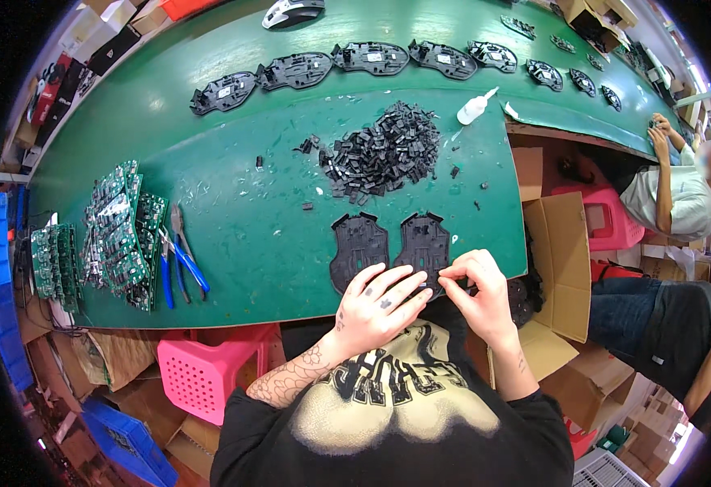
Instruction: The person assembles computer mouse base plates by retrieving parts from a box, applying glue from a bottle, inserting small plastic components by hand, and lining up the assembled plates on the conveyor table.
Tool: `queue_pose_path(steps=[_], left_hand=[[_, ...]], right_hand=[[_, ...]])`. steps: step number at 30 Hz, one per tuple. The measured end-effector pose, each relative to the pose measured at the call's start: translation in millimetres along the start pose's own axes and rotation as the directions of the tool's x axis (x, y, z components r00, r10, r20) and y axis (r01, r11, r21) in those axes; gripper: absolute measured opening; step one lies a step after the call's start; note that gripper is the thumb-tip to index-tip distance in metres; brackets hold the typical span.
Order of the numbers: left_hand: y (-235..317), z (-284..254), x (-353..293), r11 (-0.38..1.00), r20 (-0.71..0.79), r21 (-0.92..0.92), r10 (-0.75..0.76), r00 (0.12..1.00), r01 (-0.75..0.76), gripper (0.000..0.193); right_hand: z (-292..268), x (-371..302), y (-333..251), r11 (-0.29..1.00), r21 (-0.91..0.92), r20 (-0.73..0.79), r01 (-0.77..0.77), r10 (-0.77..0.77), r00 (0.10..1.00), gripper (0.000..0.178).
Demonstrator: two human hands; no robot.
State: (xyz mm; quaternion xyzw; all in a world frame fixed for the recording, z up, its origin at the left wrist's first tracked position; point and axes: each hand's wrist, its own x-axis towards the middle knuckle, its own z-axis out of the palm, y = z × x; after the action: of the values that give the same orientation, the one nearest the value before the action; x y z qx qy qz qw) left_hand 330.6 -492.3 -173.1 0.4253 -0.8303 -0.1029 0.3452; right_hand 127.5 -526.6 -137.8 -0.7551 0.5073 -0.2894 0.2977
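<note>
Just below centre, your left hand lies outstretched over two black shells; your right hand pinches finger to thumb, contents unclear.

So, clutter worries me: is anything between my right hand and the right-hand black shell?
Nothing visible; your right hand is at the near end of the right-hand shell. Your left hand partly covers that shell.

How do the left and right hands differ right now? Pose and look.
Pose: the left hand has fingers extended over the lower ends of two black shells; the right hand brings thumb and index fingertips together beside them. Anything pinched is too small to tell.
Look: the left hand shows dark finger tattoos; none show on the right hand's fingers.
Shared: both bare, close together.
</note>
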Motion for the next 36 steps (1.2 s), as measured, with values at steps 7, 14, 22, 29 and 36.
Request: queue_pose_path(steps=[7,14,22,29,36], left_hand=[[-1.5,-0.5,-1.8,1.0,0.028,-0.001,0.0,1.0,0.0,0.03],[-2.0,4.3,4.7,0.999,0.021,0.031,0.022,1.0,-0.023,0.036],[1.7,0.5,1.5,0.989,0.01,0.129,0.069,0.998,-0.07,0.029],[4.2,-0.5,-0.9,0.982,-0.126,-0.095,0.151,0.98,-0.164,0.025],[-8.2,-30.7,-20.3,0.998,-0.116,0.07,0.007,0.993,0.001,0.029]], right_hand=[[-14.2,26.2,-15.6,0.972,0.038,0.288,-0.231,0.211,0.934,0.015],[-33.4,53.9,20.3,0.969,0.032,-0.255,-0.247,0.247,0.935,0.014],[-23.0,64.4,37.9,0.968,-0.249,-0.202,0.037,-0.09,0.975,0.006],[-33.5,41.6,26.5,0.99,-0.142,-0.205,0.019,-0.049,0.978,0.011],[-25.3,23.3,-2.8,0.953,0.298,-0.019,-0.053,0.062,0.998,0.006]])
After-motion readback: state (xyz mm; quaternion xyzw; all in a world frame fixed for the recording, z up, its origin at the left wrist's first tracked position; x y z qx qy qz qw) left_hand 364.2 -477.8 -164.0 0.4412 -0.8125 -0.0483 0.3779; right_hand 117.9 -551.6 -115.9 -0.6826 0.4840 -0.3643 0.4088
